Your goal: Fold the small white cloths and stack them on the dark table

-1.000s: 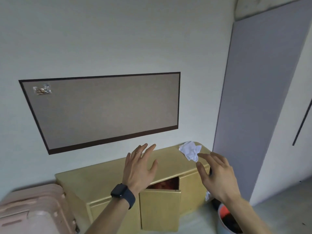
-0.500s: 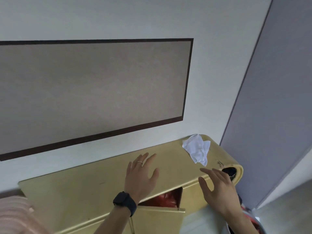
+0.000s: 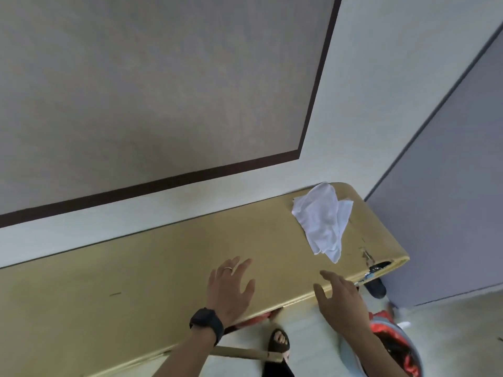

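A small white cloth (image 3: 324, 221) lies crumpled on the far right end of a yellow-gold cabinet top (image 3: 163, 268), close to the wall. My left hand (image 3: 230, 288), with a ring and a dark watch on the wrist, hovers over the cabinet's front part with fingers spread, holding nothing. My right hand (image 3: 340, 297) reaches over the cabinet's front edge with relaxed fingers, empty, a short way below the cloth. No dark table is in view.
The cabinet stands against a white wall with a large dark-framed beige panel (image 3: 149, 91). A cabinet door (image 3: 245, 353) hangs open below. A grey panel (image 3: 449, 200) stands at the right. A bin with red contents (image 3: 394, 346) sits on the floor beside my sandalled foot (image 3: 277, 346).
The view has closed in on the cabinet and tilted down. Both hands have moved forward over the cabinet top, nearer the white cloth. The cloth has not moved.
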A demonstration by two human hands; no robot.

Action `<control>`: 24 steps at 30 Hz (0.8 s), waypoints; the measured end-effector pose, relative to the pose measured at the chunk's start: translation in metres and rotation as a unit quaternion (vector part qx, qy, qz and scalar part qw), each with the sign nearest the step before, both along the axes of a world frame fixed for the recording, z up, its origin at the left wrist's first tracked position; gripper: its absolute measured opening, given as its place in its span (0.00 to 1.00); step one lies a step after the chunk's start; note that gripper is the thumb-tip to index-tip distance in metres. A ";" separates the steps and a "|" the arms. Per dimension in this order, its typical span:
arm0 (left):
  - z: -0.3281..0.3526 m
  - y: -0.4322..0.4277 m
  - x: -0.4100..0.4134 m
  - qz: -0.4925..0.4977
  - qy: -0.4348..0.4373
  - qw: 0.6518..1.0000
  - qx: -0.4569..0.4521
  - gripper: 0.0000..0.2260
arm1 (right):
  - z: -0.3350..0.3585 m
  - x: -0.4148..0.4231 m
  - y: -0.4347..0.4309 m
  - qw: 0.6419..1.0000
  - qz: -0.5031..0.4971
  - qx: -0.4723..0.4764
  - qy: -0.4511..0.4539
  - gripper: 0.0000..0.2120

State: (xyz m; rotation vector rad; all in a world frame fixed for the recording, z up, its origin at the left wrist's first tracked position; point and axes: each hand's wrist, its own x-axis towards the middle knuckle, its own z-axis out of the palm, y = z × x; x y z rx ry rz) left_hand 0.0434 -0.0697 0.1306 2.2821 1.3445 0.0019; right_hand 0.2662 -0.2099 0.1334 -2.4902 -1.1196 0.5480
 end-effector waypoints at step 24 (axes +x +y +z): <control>-0.157 0.064 0.063 -0.002 0.172 0.971 -0.166 0.32 | -0.127 0.152 0.137 0.990 0.025 -0.103 -0.099 0.11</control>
